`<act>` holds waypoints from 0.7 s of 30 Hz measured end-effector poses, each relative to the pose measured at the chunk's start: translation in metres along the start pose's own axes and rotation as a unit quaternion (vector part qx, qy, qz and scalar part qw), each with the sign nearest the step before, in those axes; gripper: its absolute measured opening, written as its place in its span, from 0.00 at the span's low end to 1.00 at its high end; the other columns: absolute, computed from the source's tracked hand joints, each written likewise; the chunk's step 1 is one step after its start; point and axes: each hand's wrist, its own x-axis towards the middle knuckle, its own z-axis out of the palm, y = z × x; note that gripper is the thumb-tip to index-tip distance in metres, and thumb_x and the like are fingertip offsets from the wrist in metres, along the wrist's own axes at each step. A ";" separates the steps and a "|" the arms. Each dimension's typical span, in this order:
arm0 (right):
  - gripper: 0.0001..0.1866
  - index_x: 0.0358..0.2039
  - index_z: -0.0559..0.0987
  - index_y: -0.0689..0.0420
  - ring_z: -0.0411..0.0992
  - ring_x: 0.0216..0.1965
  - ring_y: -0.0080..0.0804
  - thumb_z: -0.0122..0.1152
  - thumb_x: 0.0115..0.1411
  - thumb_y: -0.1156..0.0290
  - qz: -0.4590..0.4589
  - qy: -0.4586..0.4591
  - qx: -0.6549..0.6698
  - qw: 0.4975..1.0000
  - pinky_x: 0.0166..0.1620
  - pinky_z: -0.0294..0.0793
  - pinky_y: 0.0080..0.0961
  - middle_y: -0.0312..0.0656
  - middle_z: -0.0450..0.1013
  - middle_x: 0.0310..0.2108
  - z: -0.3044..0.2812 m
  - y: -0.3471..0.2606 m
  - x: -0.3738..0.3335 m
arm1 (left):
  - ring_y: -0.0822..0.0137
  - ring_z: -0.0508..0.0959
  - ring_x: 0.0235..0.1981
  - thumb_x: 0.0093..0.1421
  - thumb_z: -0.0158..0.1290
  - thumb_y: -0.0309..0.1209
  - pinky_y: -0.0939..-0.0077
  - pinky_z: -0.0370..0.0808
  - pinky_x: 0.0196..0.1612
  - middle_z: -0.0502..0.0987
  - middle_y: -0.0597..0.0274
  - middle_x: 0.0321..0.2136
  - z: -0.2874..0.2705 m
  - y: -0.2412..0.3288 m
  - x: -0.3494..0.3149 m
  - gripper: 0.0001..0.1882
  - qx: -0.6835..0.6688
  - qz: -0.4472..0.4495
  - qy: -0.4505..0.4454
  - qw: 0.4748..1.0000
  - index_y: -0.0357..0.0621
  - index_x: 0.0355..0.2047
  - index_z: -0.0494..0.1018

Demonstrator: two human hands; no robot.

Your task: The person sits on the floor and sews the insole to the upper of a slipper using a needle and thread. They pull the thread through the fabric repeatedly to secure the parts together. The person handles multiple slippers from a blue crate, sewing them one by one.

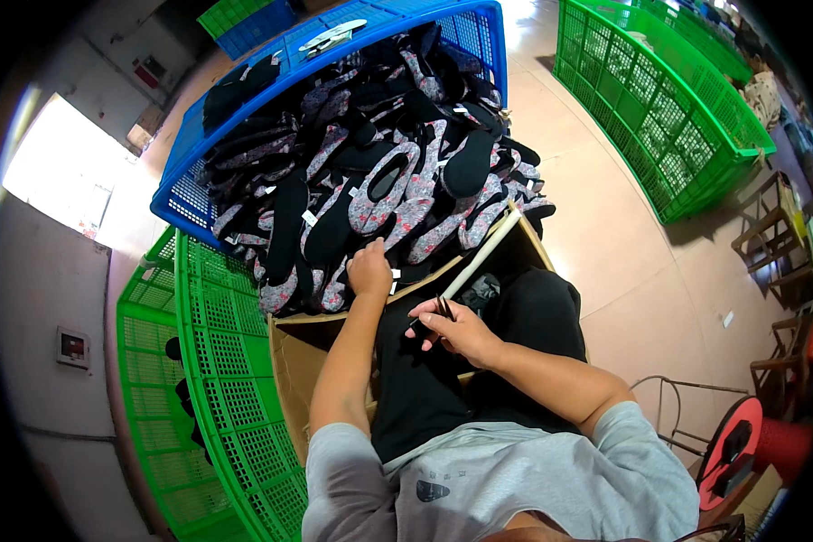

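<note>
My left hand (pixel 370 269) reaches into the near edge of a large heap of slippers, its fingers curled at the end of a grey slipper with a red flower pattern and black lining (pixel 390 185). How firmly it grips is partly hidden. In front of my lap, my right hand (pixel 461 332) is closed round small black thread snips (pixel 444 309), whose narrow tips point up and away. Around the left hand lie many more slippers, some showing black soles (pixel 470 165), several with small white tags.
The heap spills from a tipped blue crate (pixel 181 172). An open cardboard box (pixel 294 361) and a pale rod (pixel 483 256) lie by my legs. Green crates (pixel 230 361) stand at my left, another green crate (pixel 659 108) at the far right. Wooden stools (pixel 772 226) line the right side.
</note>
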 end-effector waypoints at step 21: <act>0.14 0.45 0.73 0.61 0.75 0.40 0.23 0.53 0.70 0.62 -0.062 0.105 0.004 0.993 0.39 0.78 0.22 0.36 0.72 0.38 -0.010 0.007 0.013 | 0.46 0.73 0.48 0.47 0.62 0.23 0.58 0.70 0.52 0.74 0.51 0.44 -0.154 0.001 -0.171 0.25 -0.258 -0.002 -0.021 0.966 0.38 0.48 0.73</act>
